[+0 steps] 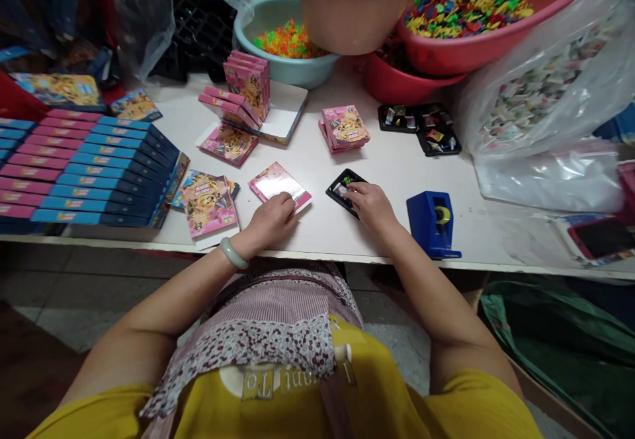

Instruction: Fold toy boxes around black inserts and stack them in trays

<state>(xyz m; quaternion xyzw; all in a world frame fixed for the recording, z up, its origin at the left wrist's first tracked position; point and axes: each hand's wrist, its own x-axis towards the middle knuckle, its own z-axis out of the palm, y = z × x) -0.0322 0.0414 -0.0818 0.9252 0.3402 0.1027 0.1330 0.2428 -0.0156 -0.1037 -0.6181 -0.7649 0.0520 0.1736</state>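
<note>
My left hand (271,221) is closed on the near corner of a flat pink box (278,181) that lies on the white table. To the right, my right hand (372,207) has its fingers bent together on a small black tray (338,188). Some small bright packets show in that tray, partly covered by the fingers. Beyond the hands, a short stack of pink printed boxes (344,128) stands on the table. A pink box (208,206) rests on a blue one, left of my left hand.
Rows of pink and blue boxes (94,168) fill the left side. Basins of small plastic pieces, one light blue (288,75), stand at the back. A blue tape dispenser (429,224), more black trays (436,141), a plastic bag (540,102) and a phone (600,235) lie right.
</note>
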